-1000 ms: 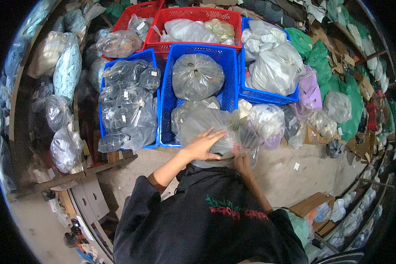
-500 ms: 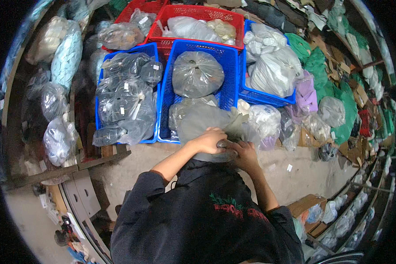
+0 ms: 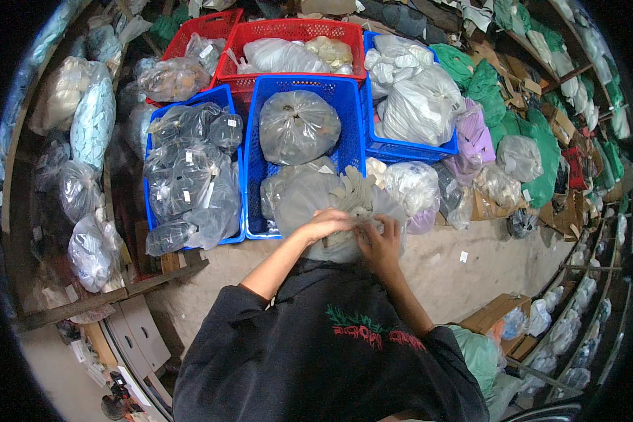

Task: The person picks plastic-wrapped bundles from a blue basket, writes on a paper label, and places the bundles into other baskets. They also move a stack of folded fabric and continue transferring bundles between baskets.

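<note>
In front of my body is a translucent grey plastic bag (image 3: pixel 299 204), bulging over the near end of the middle blue crate (image 3: pixel 252 179). My left hand (image 3: pixel 327 224) is closed at the gathered top of the bag, with the fingers pointing right. Close beside it, my right hand (image 3: pixel 381 243) also pinches the gathered plastic. Between and just beyond my hands, a grey-green glove-like piece (image 3: pixel 354 191) with finger-shaped ends stands up. Whether it is inside the bag or on top of it, I cannot tell. A tied, full clear bag (image 3: pixel 299 126) lies farther back in the same crate.
A left blue crate (image 3: pixel 238 133) holds dark filled bags; a right one (image 3: pixel 401 150) holds white bags (image 3: pixel 422 105). Red crates (image 3: pixel 295 29) stand behind. More bags and a purple bundle (image 3: pixel 471 141) lie right. Shelves with bags line both sides, above a concrete floor (image 3: pixel 436 271).
The grey-green piece now stands up and spreads its finger-like ends beyond my hands. My right hand's fingers have turned upward at the bag's top. The view has shifted slightly.
</note>
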Tool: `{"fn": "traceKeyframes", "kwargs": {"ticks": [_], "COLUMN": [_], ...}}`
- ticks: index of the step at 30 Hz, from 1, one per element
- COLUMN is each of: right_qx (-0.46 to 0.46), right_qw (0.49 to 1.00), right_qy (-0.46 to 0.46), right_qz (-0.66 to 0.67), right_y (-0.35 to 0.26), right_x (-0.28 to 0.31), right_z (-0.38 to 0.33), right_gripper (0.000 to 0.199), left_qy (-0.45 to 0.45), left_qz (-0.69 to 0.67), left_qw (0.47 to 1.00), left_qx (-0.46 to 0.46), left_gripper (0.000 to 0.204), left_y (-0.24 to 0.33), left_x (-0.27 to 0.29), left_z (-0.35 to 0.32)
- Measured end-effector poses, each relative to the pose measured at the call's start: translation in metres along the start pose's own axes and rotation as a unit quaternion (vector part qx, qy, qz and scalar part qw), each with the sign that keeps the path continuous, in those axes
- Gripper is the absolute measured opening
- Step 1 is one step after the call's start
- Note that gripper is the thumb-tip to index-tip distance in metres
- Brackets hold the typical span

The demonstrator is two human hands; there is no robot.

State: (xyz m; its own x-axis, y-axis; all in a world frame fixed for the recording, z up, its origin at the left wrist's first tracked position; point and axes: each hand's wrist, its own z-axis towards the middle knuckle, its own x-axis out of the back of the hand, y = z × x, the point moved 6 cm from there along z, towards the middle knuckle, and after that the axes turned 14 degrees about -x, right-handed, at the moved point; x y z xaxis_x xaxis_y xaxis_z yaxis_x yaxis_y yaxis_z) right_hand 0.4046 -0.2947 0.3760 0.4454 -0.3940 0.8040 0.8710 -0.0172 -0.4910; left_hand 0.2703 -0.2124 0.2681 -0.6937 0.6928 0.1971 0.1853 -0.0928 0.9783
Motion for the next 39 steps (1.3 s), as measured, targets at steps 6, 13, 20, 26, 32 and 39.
{"fn": "traceKeyframes", "kwargs": {"ticks": [6, 13, 20, 26, 32, 39], "right_qx": [0.027, 0.051, -0.057, -0.325, -0.246, -0.192], "right_qw": [0.989, 0.978, 0.971, 0.788, 0.792, 0.858], "right_qy": [-0.147, -0.188, -0.192, -0.266, -0.275, -0.266], "right_qz": [0.007, 0.08, 0.133, 0.449, 0.486, 0.396], "right_y": [0.005, 0.012, 0.018, -0.014, -0.098, -0.093], "right_x": [-0.026, -0.039, -0.022, -0.018, 0.028, 0.017], "right_z": [0.003, -0.034, -0.031, 0.01, 0.066, 0.112], "right_gripper": [0.014, 0.012, 0.019, 0.038, 0.038, 0.035], "left_qy": [0.198, 0.305, 0.43, 0.434, 0.399, 0.428], "left_qz": [-0.158, 0.21, 0.031, -0.299, -0.324, -0.55], "left_qw": [0.953, 0.897, 0.902, 0.85, 0.854, 0.703], "left_qx": [0.164, 0.242, 0.02, 0.011, -0.078, -0.141], "left_gripper": [0.038, 0.04, 0.041, 0.041, 0.035, 0.03], "left_y": [-0.016, -0.031, -0.034, 0.022, 0.113, 0.088], "left_x": [-0.009, 0.021, 0.016, 0.018, 0.076, 0.144], "left_z": [0.019, 0.037, 0.023, 0.033, 0.011, 0.033]}}
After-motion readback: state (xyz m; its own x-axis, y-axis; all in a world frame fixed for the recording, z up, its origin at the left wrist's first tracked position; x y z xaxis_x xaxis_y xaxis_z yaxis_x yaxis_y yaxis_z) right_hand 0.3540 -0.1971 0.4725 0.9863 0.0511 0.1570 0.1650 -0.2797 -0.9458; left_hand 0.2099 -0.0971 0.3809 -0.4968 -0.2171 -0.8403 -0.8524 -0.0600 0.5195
